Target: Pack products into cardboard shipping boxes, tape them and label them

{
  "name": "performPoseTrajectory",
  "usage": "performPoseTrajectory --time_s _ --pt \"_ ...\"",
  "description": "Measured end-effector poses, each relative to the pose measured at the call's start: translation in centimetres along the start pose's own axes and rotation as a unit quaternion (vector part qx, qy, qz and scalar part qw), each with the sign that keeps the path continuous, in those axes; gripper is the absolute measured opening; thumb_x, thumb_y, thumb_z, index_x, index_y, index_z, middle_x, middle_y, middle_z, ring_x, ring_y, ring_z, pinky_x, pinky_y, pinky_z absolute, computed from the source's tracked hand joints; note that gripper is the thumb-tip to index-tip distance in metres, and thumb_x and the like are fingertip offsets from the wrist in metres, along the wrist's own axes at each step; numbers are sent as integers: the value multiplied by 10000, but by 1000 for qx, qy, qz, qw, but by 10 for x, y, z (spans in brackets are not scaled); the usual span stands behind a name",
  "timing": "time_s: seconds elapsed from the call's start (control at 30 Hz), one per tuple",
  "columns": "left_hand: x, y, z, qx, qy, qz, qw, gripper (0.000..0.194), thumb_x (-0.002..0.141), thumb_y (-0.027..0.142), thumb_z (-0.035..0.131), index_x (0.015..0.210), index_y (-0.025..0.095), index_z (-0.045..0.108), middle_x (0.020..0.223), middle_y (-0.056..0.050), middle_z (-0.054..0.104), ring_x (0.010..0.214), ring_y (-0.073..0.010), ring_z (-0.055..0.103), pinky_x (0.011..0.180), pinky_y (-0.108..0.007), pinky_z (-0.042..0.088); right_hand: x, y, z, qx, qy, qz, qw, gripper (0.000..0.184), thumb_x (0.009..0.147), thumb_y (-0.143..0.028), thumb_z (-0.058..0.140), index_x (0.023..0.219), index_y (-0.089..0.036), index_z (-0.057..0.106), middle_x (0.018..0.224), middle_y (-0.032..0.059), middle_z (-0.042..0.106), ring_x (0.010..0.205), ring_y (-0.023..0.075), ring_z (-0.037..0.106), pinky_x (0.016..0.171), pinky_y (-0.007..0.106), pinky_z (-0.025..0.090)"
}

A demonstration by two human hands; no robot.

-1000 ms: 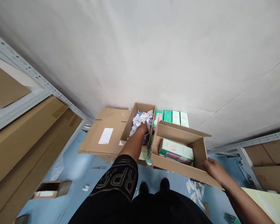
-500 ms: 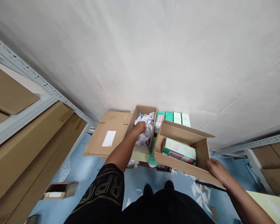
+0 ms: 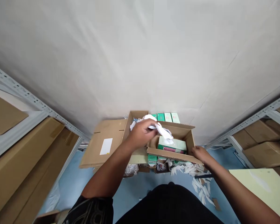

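My left hand (image 3: 141, 133) is closed on a crumpled white paper (image 3: 162, 130) and holds it over the open small cardboard box (image 3: 175, 153). A green and white product carton (image 3: 174, 145) lies inside that box. My right hand (image 3: 200, 154) grips the box's near right edge. Behind my left hand stands a narrow open box (image 3: 130, 124) with more crumpled paper (image 3: 133, 123) in it.
Green cartons (image 3: 168, 117) stand in a row against the white wall. A flat cardboard box with a white label (image 3: 106, 146) lies to the left. Metal shelving with large brown boxes (image 3: 21, 155) flanks both sides. Paper scraps (image 3: 196, 177) litter the blue floor. A pale yellow tabletop (image 3: 263, 186) is at right.
My left hand has lifted a piece of crumpled paper out of the narrow box and carried it right over the small box. The camera view has tilted and shifted.
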State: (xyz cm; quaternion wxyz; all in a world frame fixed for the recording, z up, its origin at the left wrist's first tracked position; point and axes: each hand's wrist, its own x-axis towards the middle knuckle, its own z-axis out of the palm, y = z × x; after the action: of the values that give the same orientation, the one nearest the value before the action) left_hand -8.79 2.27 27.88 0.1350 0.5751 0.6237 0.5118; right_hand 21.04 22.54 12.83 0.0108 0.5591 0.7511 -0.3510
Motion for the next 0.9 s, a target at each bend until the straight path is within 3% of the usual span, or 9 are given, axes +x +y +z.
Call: performPoseTrajectory --time_s 0.13,0.23,0.33,0.43,0.5,0.6,0.7,0.83,0.9 --pt "-4 2 36 108 -166 -7 980 334 926 308 648 1245 252 732 1198 -68 754 1097 -257 686 969 -379 529 -19 3 4 43 4 10 999 206 815 -302 525 725 -186 670 767 113 747 759 234 672 595 273 405" --pt "-12 -7 43 131 -216 -47 967 499 932 361 662 1419 255 634 1184 -75 758 1071 -269 701 977 -393 535 -33 10 4 52 16 12 998 193 808 -299 528 717 -191 660 770 103 746 758 233 680 597 269 422" --pt "-23 -9 38 128 -163 -14 978 479 959 403 627 1415 258 630 1288 -80 716 1227 -282 643 1094 -429 489 -48 19 1 65 19 26 997 191 808 -288 517 706 -191 646 752 107 739 752 237 687 608 274 439" --pt "-37 -12 38 140 -16 9 990 498 914 374 674 1395 255 623 1500 -95 565 1457 -314 450 1244 -477 343 -63 32 -4 97 29 48 994 190 810 -295 512 721 -192 644 734 106 730 757 248 692 615 284 449" --pt "-47 -18 48 112 57 -40 991 650 865 349 715 1481 255 531 1576 -110 476 1503 -319 389 1256 -473 328 -74 44 -9 104 55 54 992 187 807 -307 518 723 -193 641 754 100 729 789 254 690 632 287 454" --pt "-59 -30 79 -35 8 -153 988 767 861 354 676 1566 236 398 1559 -128 509 1415 -303 510 1143 -415 462 -91 63 -18 124 80 71 986 196 816 -330 515 743 -197 640 777 89 726 812 253 686 638 285 451" --pt "-63 -38 117 -169 -76 -236 954 576 884 391 592 1419 182 545 1369 -127 671 1266 -300 629 1046 -395 522 -107 84 -28 135 99 94 981 191 820 -340 525 745 -200 632 787 96 720 792 248 678 615 286 433" --pt "-57 -30 168 -231 -149 -347 897 483 916 494 526 1288 196 604 1303 -106 698 1214 -302 646 871 -375 592 -123 125 -41 182 109 127 969 174 835 -335 534 781 -198 627 782 98 722 759 236 689 623 279 449" --pt "-53 -20 199 -244 -178 -359 883 480 920 496 511 1301 212 586 1331 -93 678 1212 -282 644 812 -345 600 -131 153 -47 206 108 141 962 177 845 -343 544 817 -193 634 783 96 729 756 231 699 639 273 466"
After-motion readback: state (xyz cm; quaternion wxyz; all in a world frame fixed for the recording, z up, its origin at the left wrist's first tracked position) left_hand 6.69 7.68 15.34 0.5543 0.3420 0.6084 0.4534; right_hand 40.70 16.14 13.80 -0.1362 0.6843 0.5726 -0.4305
